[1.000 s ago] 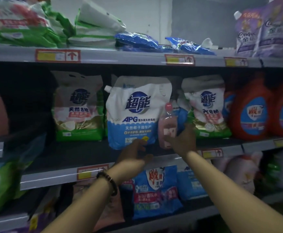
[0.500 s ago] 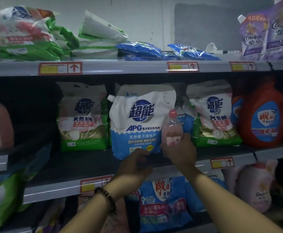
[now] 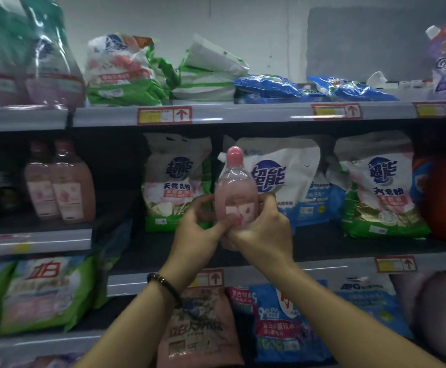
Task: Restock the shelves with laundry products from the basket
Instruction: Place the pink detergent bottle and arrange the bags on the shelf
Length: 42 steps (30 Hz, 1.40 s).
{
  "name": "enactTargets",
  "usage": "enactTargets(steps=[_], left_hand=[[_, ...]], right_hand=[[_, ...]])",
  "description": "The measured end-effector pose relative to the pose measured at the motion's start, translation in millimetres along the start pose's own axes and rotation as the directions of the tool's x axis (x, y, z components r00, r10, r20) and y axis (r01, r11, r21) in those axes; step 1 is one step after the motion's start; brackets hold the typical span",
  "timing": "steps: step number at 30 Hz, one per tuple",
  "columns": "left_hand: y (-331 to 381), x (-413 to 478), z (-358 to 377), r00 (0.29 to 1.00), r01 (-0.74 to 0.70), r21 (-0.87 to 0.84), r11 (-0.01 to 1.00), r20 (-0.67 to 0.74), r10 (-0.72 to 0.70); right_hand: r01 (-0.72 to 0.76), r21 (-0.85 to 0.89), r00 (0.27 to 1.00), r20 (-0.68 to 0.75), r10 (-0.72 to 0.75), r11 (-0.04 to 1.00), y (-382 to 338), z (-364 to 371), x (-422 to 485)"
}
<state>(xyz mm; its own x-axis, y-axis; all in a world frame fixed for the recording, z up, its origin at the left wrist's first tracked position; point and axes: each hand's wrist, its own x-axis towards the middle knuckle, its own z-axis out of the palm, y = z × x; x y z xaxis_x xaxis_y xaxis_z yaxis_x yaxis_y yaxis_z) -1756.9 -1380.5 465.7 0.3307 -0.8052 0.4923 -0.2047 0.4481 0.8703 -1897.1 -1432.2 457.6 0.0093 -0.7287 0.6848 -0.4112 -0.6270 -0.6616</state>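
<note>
While both our hands close round it, the pink bottle (image 3: 234, 192) is upright in front of the middle shelf (image 3: 322, 248), its rounded pink cap level with the spout of the white-and-blue pouch (image 3: 291, 166) behind it. Our left hand (image 3: 199, 229) curls its fingers round the bottle's left side, thumb laid across the lower front. Our right hand (image 3: 263, 229) wraps the right side, thumb pressing near the label. We cannot tell whether the base touches the shelf, since our hands hide it. A green-and-white bag (image 3: 175, 181) sits just left of the pouch, two similar bottles (image 3: 60, 187) stand in the next bay to the left, and a dark bead bracelet (image 3: 165, 284) rings our left wrist
</note>
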Motion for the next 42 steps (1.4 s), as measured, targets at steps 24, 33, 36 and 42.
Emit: enactTargets(steps=[24,33,36,42], left_hand=[[37.1,-17.6,-381.0,0.952,0.140,-0.009,0.990,-0.275,-0.137],[36.5,34.0,-445.3,0.925,0.107,-0.054,0.993,-0.362,-0.120],[26.1,45.5,-449.9,0.926,0.068,-0.048,0.997,-0.369,-0.081],[19.9,57.2,-465.6,0.940,0.027,0.014,1.000,-0.340,-0.020]], right_hand=[[0.037,0.402,0.763,0.579,-0.286,0.915,-228.4,237.5,-58.2],[-0.148,0.514,0.676,0.677,-0.293,0.845,-278.3,313.5,-55.2],[-0.265,0.509,0.695,0.689,-0.204,0.819,-287.1,332.4,-47.4],[-0.282,0.474,0.731,0.670,-0.133,0.835,-298.6,358.9,-40.8]])
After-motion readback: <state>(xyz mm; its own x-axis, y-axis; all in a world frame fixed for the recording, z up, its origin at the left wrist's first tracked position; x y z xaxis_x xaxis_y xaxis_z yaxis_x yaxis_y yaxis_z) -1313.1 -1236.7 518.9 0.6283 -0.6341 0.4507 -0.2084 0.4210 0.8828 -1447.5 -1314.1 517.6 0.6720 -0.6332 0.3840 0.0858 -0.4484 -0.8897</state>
